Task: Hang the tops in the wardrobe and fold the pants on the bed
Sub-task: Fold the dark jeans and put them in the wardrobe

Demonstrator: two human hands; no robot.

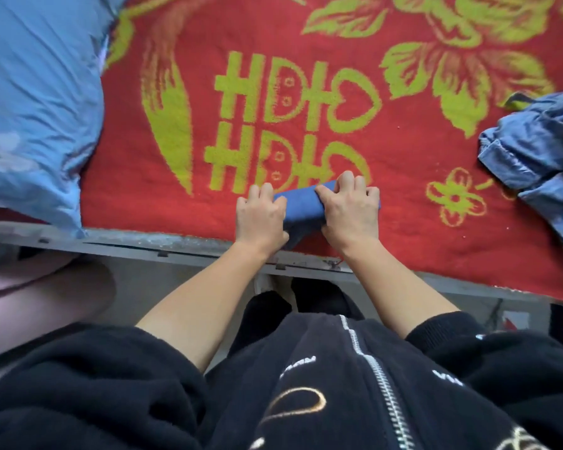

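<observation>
Fuzzy red blanket [403,222]; both hands [306,216] press folded blue pants [301,206].

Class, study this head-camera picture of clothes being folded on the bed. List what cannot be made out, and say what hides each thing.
1. Blue folded cloth, head view: the left hand and right hand cover its ends, so its kind is unclear.
2. Denim garment: cut off by the right edge; pants or top, cannot tell.
3. Blue pillow: cut off at the left and top edges.
4. Wardrobe: not in view.
</observation>
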